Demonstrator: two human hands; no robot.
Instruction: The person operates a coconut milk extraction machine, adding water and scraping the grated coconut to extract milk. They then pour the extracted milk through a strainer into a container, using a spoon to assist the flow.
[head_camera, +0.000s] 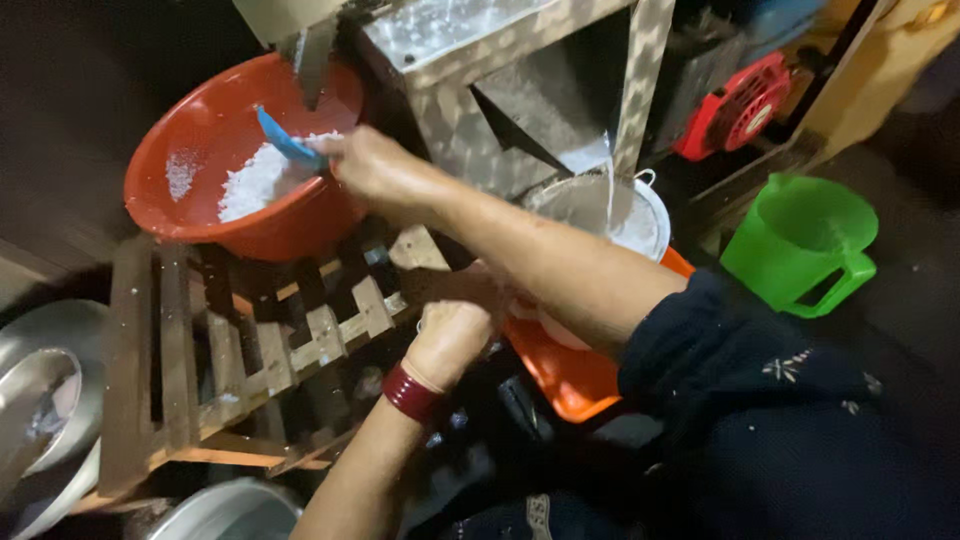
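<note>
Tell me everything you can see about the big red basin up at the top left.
The red basin is a round, wide, shallow bowl that looks like glossy plastic. It sits tilted on a rough wooden slatted stand, under the metal machine's chute. Inside lies a heap of white, crumbly material, with a smaller smear on the inner wall. The right hand reaches over its rim holding a blue scoop into the white heap. Its lower side is in shadow.
</note>
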